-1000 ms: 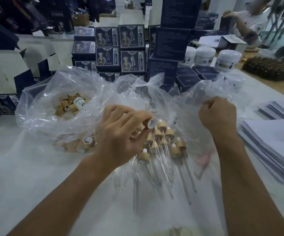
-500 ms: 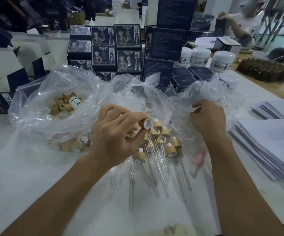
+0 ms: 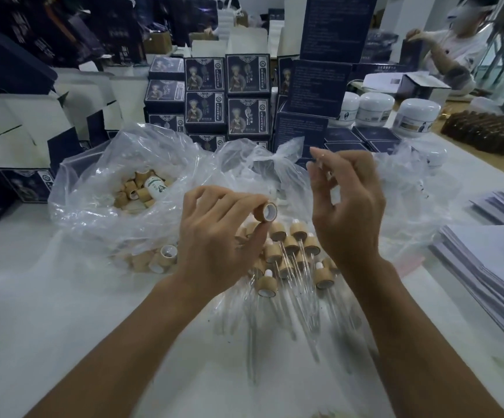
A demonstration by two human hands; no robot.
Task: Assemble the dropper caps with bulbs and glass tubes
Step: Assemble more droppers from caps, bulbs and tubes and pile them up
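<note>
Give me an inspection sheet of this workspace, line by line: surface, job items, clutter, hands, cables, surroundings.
Surface: white table, partly under clear plastic bags.
Job's things: loose wooden caps in the left bag; assembled droppers piled at centre.
Clutter: paper stacks at right, white jars, dark bottles.
Hands: left hand pinches one cap, open end towards the right hand, which is raised with something thin and clear, hard to identify.
Cables: nothing seen.
Surroundings: stacked navy boxes; another person at far right.

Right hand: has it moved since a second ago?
Yes. The right hand has left the clear plastic bag it gripped and come inward, toward the cap held by the left hand.
</note>
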